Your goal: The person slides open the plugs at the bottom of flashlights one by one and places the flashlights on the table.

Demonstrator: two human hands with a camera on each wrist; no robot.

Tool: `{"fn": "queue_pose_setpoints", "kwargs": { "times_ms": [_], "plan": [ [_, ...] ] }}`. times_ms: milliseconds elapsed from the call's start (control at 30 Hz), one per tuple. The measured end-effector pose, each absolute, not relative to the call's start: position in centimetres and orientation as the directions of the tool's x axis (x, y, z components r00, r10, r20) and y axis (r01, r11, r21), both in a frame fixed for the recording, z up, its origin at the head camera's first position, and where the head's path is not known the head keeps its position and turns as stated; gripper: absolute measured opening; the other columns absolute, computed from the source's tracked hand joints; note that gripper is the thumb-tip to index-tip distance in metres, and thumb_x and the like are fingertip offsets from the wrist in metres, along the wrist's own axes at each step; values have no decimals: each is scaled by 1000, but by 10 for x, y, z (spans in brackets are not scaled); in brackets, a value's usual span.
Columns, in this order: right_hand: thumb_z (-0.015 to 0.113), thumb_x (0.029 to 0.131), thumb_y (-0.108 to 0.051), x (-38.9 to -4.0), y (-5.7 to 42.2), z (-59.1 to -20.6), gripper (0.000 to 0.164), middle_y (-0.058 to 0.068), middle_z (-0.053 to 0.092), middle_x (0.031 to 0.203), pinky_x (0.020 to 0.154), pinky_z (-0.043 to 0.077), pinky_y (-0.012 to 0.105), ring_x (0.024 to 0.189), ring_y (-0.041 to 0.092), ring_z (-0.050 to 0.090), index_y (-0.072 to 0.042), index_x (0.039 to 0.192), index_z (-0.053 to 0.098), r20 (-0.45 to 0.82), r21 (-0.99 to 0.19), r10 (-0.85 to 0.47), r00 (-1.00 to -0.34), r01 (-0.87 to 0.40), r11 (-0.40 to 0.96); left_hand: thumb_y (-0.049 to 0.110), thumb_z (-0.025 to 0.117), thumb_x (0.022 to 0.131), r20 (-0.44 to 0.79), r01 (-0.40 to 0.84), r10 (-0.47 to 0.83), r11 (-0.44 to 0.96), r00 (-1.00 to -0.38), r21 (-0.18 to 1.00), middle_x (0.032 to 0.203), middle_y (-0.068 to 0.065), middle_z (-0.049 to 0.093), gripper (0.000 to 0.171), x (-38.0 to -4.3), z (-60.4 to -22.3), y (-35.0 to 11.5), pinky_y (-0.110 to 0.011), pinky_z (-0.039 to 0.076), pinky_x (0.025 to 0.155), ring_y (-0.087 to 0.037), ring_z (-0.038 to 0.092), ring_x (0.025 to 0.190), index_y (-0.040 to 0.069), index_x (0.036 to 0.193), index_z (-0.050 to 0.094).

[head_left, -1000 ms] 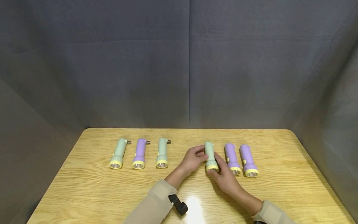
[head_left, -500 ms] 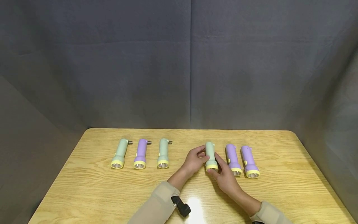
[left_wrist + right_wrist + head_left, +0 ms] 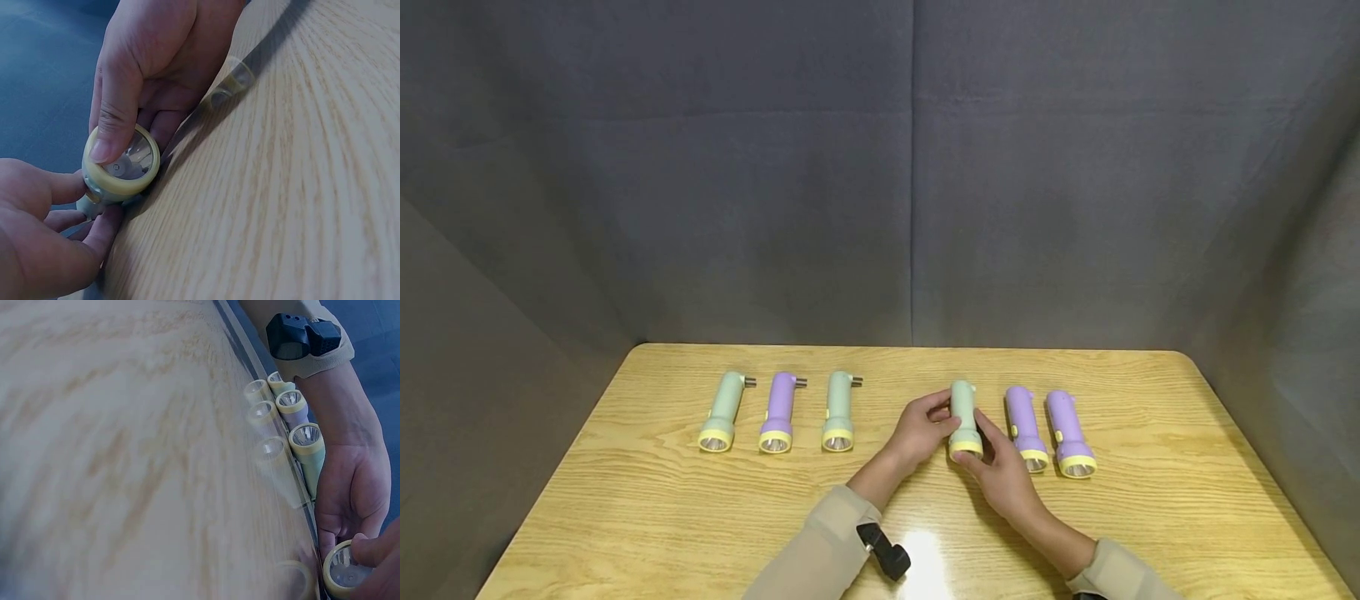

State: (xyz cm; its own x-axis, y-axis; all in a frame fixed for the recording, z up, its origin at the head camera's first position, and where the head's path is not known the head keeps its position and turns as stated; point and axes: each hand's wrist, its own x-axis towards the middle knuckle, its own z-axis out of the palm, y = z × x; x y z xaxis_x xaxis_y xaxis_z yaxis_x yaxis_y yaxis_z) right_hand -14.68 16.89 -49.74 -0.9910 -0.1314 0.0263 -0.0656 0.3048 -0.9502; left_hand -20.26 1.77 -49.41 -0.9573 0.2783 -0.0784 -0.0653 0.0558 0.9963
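Note:
A pale green flashlight with a yellow head ring lies between both hands, right of the table's middle. My left hand grips its body from the left, thumb on the near side and fingers partly hidden behind it. My right hand holds the head end from the right. In the left wrist view, the right thumb lies over the ring and the clear lens. The lens faces the person. The right wrist view has the same flashlight at its lower right, partly covered by the right hand.
Left on the wooden table lie a green flashlight, a purple flashlight and another green one, prongs extended rightward. Two purple flashlights lie close beside the right hand. A grey curtain stands behind.
The head view has shifted slightly, so the whole scene sits a little further right than one second ago. Both hands keep their hold on the green flashlight, almost still.

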Motion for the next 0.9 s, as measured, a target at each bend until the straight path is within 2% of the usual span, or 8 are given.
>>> {"fn": "queue_pose_setpoints", "kwargs": {
  "times_ms": [133,367,633,900],
  "plan": [
    [68,97,-3,-147,169,-497,76,29,27,160,116,32,42,148,39,29,10,156,23,20,-959,-126,-992,-55,278,-1,63,99,-81,-74,284,33,-955,997,141,-22,57,47,-204,-494,16,-39,52,101,-34,59,124,-5,144,52],
    [71,95,-4,-149,171,-495,77,27,29,160,113,35,35,147,39,32,9,156,26,7,-958,-122,-993,-41,283,0,64,99,-88,-79,276,44,-957,996,138,-18,59,46,-205,-493,14,-37,52,102,-29,60,121,-1,143,55],
    [72,94,-4,-148,173,-488,79,26,26,162,112,37,31,147,40,31,9,156,24,9,-965,-145,-989,-47,258,0,64,98,-85,-86,273,9,-958,996,132,-20,63,45,-203,-486,14,-40,52,102,-34,61,122,-2,143,55],
    [72,94,-2,-145,171,-483,79,26,25,162,110,39,26,147,39,32,9,156,25,-2,-975,-142,-990,-30,219,1,65,98,-81,-86,281,-8,-956,996,134,-20,62,46,-198,-481,10,-38,53,101,-33,62,122,0,143,56]
  ]
}}
